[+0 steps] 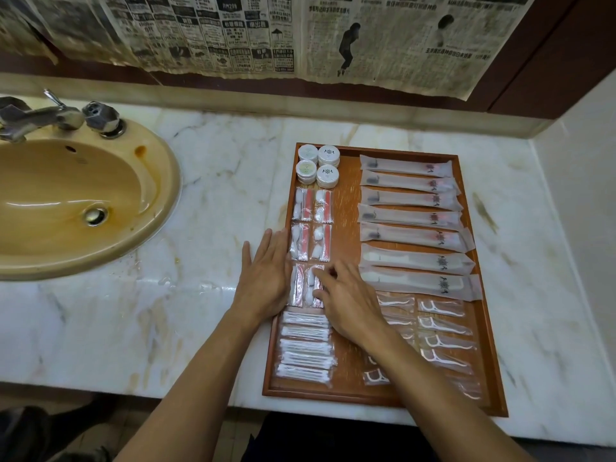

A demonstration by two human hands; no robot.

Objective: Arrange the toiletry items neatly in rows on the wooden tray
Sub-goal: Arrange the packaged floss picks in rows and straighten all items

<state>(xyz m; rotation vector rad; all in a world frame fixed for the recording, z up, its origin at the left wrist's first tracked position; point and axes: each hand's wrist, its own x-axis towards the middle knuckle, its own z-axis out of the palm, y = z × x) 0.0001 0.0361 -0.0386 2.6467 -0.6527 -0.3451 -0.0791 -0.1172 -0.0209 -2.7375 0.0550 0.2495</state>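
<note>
A wooden tray lies on the marble counter. It holds round white soap tins at the far left, vanity packets below them, cotton-swab packets nearest me, long wrapped toothbrushes and combs on the right, and floss-pick packets below those. My left hand lies flat with straight fingers against the tray's left edge, beside the vanity packets. My right hand rests with loosely bent fingers, fingertips touching the nearest vanity packet.
A tan sink with a metal tap sits at the left of the marble counter. Newspaper sheets hang on the wall behind. The counter's front edge runs just below the tray.
</note>
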